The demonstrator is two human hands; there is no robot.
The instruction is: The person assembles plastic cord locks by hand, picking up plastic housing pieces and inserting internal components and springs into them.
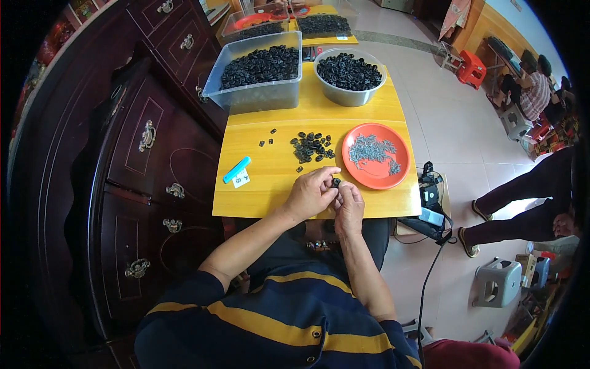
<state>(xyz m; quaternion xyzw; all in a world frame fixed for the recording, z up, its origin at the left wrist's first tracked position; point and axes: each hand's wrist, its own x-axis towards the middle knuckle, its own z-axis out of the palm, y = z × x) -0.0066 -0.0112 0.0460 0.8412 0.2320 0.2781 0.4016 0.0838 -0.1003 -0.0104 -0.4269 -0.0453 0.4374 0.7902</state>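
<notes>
Between the fingertips of both hands is a small black oval plastic part (336, 182), above the table's near edge. My left hand (312, 192) pinches it from the left, and my right hand (348, 206) closes on it from the right. Its finer detail is too small to make out. Just beyond my hands lies a loose pile of black oval parts (312, 146), with a few small black pieces (262, 143) set apart to the left. On the right, a red plate (376, 179) holds many small grey pieces (372, 149).
At the table's (258, 197) far side stand a clear rectangular bin (255, 98) and a round tub (350, 96), both full of black parts. A turquoise-handled tool (236, 170) lies left on a white label. Dark drawers (147, 135) flank the left; a person's legs (522, 197) are at right.
</notes>
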